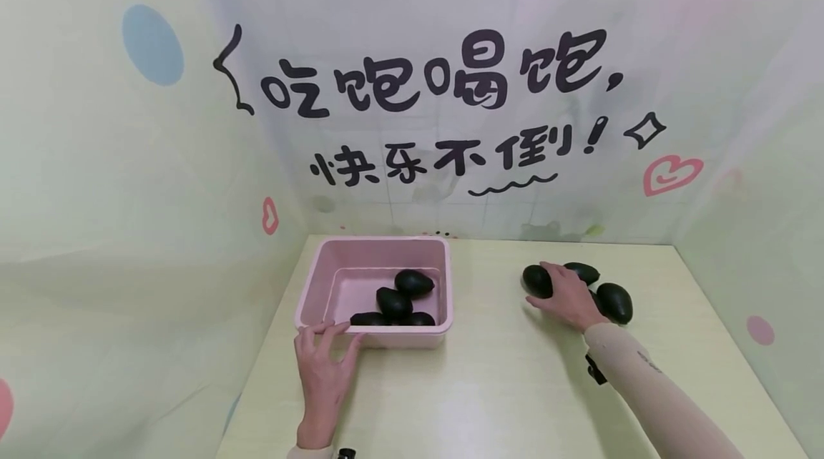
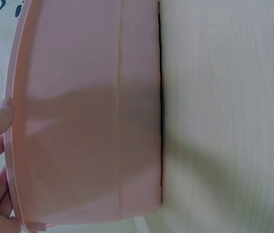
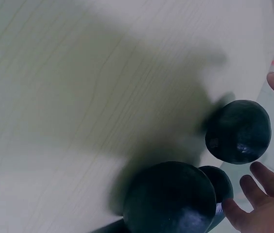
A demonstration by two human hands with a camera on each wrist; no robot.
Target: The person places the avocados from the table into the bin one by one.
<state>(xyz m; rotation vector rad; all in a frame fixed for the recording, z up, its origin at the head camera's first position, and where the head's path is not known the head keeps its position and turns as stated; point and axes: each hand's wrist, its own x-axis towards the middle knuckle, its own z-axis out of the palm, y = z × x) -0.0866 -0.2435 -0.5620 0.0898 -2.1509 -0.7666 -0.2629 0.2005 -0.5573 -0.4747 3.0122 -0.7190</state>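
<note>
My left hand (image 1: 323, 372) holds the near rim of a pink plastic bin (image 1: 405, 339) at its front left corner. In the left wrist view, the thumb and fingers (image 2: 1, 119) lie at that rim. Several dark green avocados (image 1: 394, 303) lie in the bin. On the right, my right hand (image 1: 569, 298) reaches over a loose group of avocados with its fingers spread. Nearest its fingertips is one dark avocado (image 3: 238, 132); whether they touch it cannot be told. Another avocado (image 1: 615, 303) lies right of the hand, and one (image 1: 582, 272) behind it.
Both bin and loose avocados are on a pale wood-grain table (image 1: 483, 387). A printed cloth backdrop (image 1: 450, 209) with dark lettering rises along the table's back edge and both sides. Bare tabletop lies between the bin and the loose avocados.
</note>
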